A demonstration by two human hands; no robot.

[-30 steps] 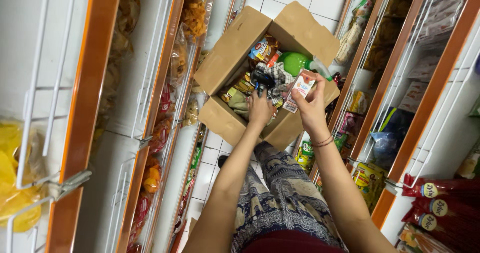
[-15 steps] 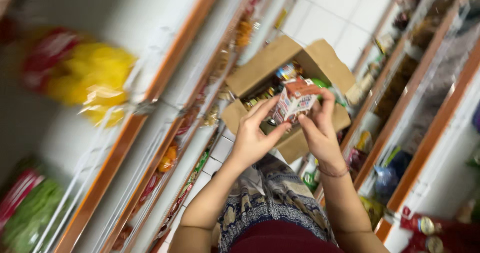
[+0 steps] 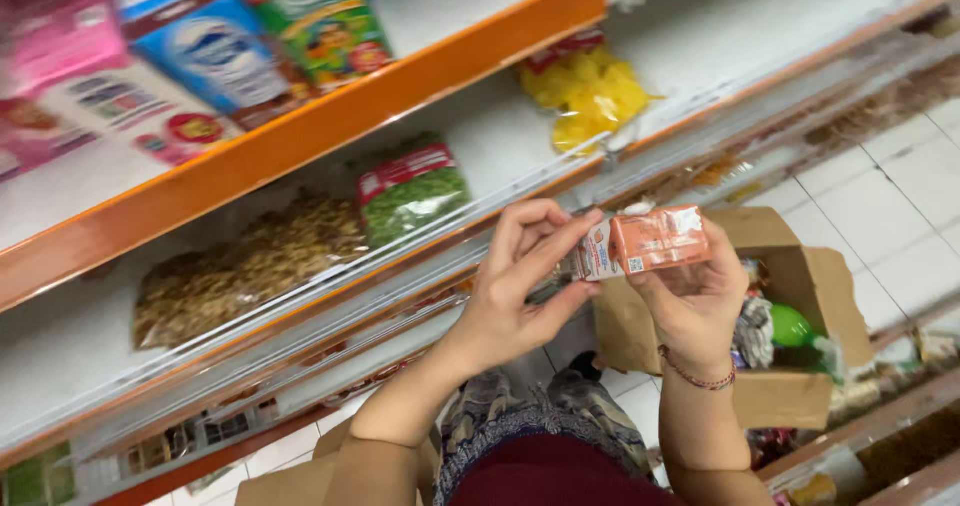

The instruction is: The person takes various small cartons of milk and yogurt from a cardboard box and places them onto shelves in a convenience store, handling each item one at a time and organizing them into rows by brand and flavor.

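- Compared with half a second ago, both hands have carried the small orange and white carton up and away from the open box, and the head camera has swung so that the shop shelves now fill the upper part of the view.
- Head view: the small orange and white cardboard carton [image 3: 645, 244] is held lying on its side in mid-air, in front of the shelf edge and above the brown corrugated cardboard box [image 3: 800, 311].
- The right hand [image 3: 690, 301] cups the carton from below, its thumb and fingers closed around the carton's right half; a thin red bracelet [image 3: 695, 376] circles that wrist.
- The left hand [image 3: 520, 286] pinches the carton's left end between fingertips and thumb, with the other fingers curled loosely.
- The box stands open on the white tiled floor [image 3: 900, 186], flaps up, with mixed packets and a round green item [image 3: 790, 324] inside.
- Behind the hands runs a white shelf with an orange front edge [image 3: 330, 126].
- On the lower shelf lie a clear bag of brown snacks [image 3: 250, 261], a bag of green peas with a red label [image 3: 412, 196] and a yellow crinkled bag [image 3: 588, 91].
- Blue, green and pink boxes [image 3: 215, 51] stand on the upper shelf, blurred.
- The person's patterned trousers [image 3: 545, 416] show below.
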